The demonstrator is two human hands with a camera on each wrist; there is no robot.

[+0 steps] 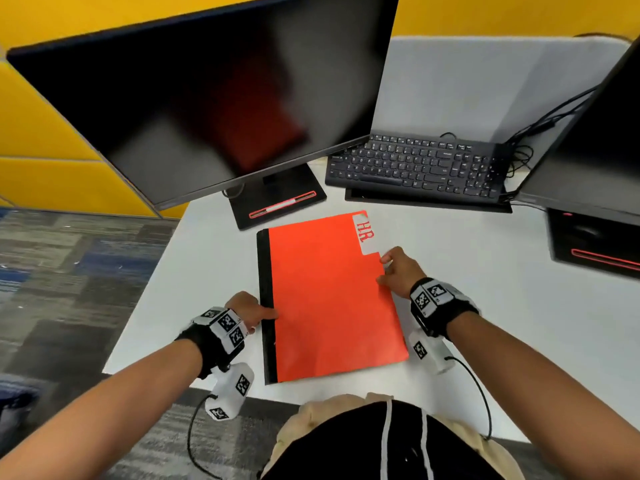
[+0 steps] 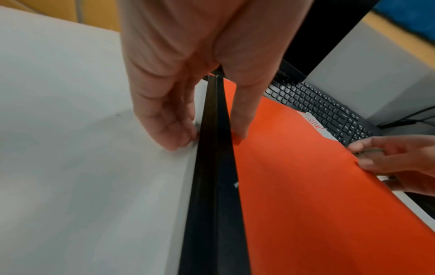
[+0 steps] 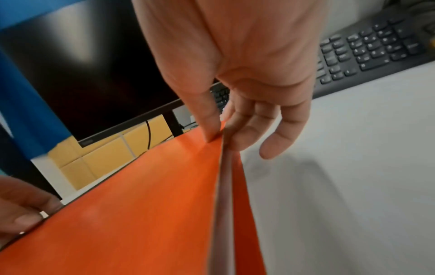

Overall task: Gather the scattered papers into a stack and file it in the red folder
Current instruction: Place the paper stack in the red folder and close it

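The red folder (image 1: 329,296) lies closed on the white table (image 1: 502,306), black spine (image 1: 267,306) to the left and a white "H.R." tab (image 1: 365,233) at its far right corner. My left hand (image 1: 249,311) pinches the spine (image 2: 212,186): the thumb lies on the red cover (image 2: 306,186) and the fingers curl against the spine's outer side. My right hand (image 1: 391,271) pinches the folder's open right edge, thumb on top and fingers under it. In the right wrist view a white paper stack (image 3: 226,186) shows between the two red covers (image 3: 141,204), just below my right hand (image 3: 221,137).
A black monitor (image 1: 207,109) on a flat base (image 1: 277,199) stands behind the folder. A black keyboard (image 1: 415,164) lies at the back right with cables (image 1: 519,150) beside it. A second monitor (image 1: 595,161) stands at the far right. The table's left edge (image 1: 145,289) drops to carpet.
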